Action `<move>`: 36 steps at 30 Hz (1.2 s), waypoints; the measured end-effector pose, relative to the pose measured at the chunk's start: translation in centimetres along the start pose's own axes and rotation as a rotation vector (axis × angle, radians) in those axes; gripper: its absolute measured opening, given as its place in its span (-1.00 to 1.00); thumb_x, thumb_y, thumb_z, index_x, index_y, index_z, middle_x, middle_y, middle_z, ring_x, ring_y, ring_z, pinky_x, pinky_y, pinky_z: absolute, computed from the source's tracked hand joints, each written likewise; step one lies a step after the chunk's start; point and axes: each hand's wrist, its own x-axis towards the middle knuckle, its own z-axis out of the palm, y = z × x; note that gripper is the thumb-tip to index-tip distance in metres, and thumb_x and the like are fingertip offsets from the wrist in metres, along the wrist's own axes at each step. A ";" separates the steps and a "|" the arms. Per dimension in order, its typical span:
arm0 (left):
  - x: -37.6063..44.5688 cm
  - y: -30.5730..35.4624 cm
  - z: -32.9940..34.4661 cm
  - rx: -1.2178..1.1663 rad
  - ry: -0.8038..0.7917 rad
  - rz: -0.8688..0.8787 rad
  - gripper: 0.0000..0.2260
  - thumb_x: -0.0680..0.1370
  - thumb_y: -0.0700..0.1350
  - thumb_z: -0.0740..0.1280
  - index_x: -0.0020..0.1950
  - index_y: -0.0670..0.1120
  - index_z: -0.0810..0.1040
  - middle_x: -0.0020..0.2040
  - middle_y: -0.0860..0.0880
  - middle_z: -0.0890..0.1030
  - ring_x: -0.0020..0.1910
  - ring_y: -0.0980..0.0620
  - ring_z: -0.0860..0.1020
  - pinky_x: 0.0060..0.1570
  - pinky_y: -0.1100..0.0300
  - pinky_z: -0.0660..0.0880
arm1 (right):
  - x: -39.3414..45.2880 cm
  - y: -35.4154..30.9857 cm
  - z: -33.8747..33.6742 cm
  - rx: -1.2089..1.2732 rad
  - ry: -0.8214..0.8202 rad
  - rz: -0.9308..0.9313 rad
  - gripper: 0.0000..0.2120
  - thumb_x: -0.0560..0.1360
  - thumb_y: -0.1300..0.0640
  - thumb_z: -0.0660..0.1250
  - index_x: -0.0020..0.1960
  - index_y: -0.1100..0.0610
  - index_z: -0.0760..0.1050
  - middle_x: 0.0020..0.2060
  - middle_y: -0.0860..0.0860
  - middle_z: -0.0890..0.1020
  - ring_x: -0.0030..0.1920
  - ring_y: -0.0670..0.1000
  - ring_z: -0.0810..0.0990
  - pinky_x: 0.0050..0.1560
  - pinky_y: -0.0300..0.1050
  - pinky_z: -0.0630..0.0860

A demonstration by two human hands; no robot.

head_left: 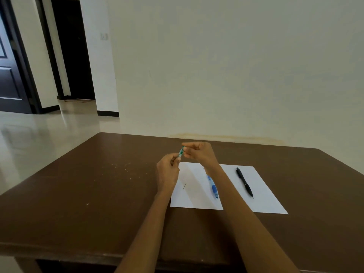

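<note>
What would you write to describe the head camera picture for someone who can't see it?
The left hand and right hand pinch a small green pen between them over a brown table. A blue pen and a black pen lie on a white sheet of paper beneath.

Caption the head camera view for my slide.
Left hand and right hand pinch a green pen; blue pen and black pen lie on paper.

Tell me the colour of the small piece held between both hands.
The piece is green, seen best in the head view.
</note>
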 end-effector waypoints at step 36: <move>0.2 -1.0 0.3 0.389 -0.095 -0.217 -0.54 0.62 0.02 -0.06 0.05 -0.08 0.62 0.17 -0.09 0.54 0.16 -0.02 0.41 0.30 -0.04 0.10 | -0.3 2.7 2.7 -0.481 0.204 0.283 -0.82 0.48 0.23 0.37 -0.02 0.36 0.62 -0.05 0.26 0.66 -0.04 0.18 0.66 0.13 0.01 0.57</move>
